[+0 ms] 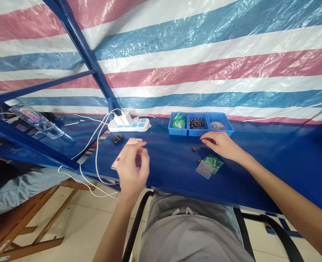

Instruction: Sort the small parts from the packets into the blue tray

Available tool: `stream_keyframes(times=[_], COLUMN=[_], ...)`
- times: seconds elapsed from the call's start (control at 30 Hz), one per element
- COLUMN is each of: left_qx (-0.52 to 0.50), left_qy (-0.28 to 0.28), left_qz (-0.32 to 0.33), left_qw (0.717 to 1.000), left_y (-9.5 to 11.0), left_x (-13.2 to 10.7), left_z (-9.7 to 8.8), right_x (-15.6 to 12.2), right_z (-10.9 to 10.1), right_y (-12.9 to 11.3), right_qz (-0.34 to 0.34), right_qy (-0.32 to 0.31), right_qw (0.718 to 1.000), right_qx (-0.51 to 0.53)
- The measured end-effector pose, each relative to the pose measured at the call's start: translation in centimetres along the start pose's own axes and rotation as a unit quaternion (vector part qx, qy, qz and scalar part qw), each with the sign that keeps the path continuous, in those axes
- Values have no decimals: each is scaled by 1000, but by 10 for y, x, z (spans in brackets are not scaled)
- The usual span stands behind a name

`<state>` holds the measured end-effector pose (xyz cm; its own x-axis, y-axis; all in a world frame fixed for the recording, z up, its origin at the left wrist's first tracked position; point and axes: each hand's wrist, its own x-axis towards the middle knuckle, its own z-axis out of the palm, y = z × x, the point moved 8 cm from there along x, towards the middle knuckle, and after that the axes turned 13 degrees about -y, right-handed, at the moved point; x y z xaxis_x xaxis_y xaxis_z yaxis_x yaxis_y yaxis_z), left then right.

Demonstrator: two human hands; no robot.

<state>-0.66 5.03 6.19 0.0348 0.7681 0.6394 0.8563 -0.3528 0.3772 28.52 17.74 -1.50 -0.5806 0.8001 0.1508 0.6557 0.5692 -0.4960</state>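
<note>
My left hand [132, 167] hovers above a phone [126, 154] lying on the blue table [272, 160]; its fingers are loosely curled and hold nothing that I can see. My right hand [221, 144] rests palm down on the table just in front of three blue bins [201, 124], fingers stretched towards the left. Two small dark parts [194, 149] lie close to its fingertips. Small clear bags [210, 165] with green and brass pieces lie beside my right wrist.
The left bin holds green bags, the middle one dark parts, the right one a clear bag. A white power strip [129, 125] with chargers and white cables sits at the back left, a black mouse-like object [117, 138] near it. Blue frame bars [84, 51] and a striped tarp stand behind.
</note>
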Motion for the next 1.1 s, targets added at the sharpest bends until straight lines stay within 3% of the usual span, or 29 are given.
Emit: stream_keyframes(times=[0.07,0.17,0.27,0.37,0.47,0.6,0.63,0.7,0.83,1.1], left_qx=[-12,-11,-44,-68,-33,-3,-5,-5,-21,-49], left_qy=[-11,14,-65,-203,-335,-423,-423,-381,-295,-265], left_qz=[16,-16,-23,29,86,166,179,172,137,142], left_qw=[1000,1000,997,976,938,891,888,908,945,952], left_y=[2,-6,-8,7,27,49,52,52,39,25], left_x=[-13,-28,-24,1,34,69,74,81,76,76], left_z=[7,4,23,63,115,176,186,197,196,195], right_x=[-3,-3,0,3,3,3,3,4,6,17], right_z=[2,2,6,13,20,24,25,26,28,35], right_y=[3,6,7,7,5,3,2,1,0,-8], right_qz=[4,7,3,-1,-2,-6,-8,-14,-16,1], right_qy=[0,-5,-23,-54,-77,-75,-69,-62,-60,-120], right_qw=[1000,1000,1000,999,997,996,996,996,996,993], right_qx=[5,10,7,10,25,47,52,60,67,10])
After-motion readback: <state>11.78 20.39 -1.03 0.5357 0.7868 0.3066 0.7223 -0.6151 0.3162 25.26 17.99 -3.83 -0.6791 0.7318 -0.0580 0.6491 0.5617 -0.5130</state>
